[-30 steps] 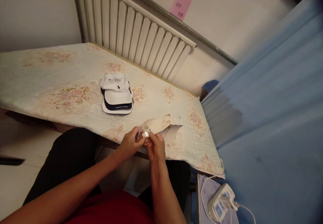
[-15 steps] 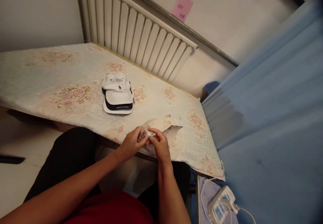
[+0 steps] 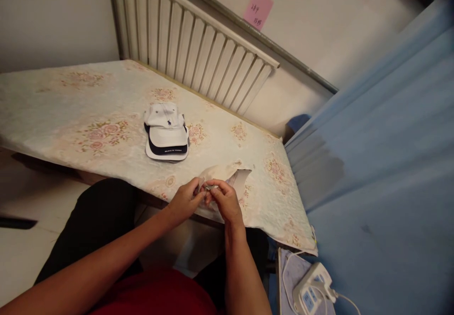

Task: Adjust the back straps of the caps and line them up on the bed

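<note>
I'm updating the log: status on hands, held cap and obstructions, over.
Left hand and right hand pinched close at small metal buckle, mostly hidden. Pale cap over floral tablecloth. Cap stack apart, not blocking.

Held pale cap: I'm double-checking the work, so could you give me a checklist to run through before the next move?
1. Left grip on the pale cap: ok, closed at its left end.
2. Right grip on the small metal piece: ok, pinching beside the left.
3. Small metal piece fastened: cannot tell, mostly covered.
4. Pale cap resting on the floral cloth: cannot tell, contact hidden.
5. Cap stack apart from the held cap: ok, cloth shows between.
6. Power strip away from both: ok, off to the lower right.
</note>
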Demonstrator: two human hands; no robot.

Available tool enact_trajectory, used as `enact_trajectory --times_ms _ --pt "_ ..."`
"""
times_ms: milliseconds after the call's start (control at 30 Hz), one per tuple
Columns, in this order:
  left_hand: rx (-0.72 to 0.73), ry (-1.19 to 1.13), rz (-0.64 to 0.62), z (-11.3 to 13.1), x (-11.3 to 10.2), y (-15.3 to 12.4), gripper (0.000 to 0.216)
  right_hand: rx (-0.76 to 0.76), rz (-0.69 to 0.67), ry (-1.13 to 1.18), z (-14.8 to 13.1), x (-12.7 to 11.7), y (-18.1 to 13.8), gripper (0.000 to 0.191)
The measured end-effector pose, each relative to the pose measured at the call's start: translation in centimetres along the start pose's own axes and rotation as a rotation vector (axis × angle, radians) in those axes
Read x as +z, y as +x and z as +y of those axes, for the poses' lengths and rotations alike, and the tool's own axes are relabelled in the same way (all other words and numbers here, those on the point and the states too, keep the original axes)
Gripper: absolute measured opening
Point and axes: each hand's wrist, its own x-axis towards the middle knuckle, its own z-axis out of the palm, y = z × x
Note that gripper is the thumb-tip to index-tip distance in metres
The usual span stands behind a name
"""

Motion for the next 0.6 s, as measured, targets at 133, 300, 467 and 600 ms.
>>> enact_trajectory --times_ms 133,300,467,600 --pt "-0.031 0.006 0.031 -0.1 0.0 -0.1 0.019 0.041 0.012 0.107 0.5 0.2 0.0 0.023" --pt "-0.1 -0.061 0.061 -0.3 -0.1 0.0 0.023 0.056 -0.001 0.156 1.1 0.8 -0.3 0.029" --pt "-0.162 -0.084 0.074 -0.3 -0.4 0.2 0.025 0.061 0.001 0.178 1.3 1.4 -0.5 0.028" --pt "-0.159 -0.1 0.052 -0.2 -0.3 0.0 0.024 0.091 0.04 0.205 1.5 1.6 -0.5 0.026"
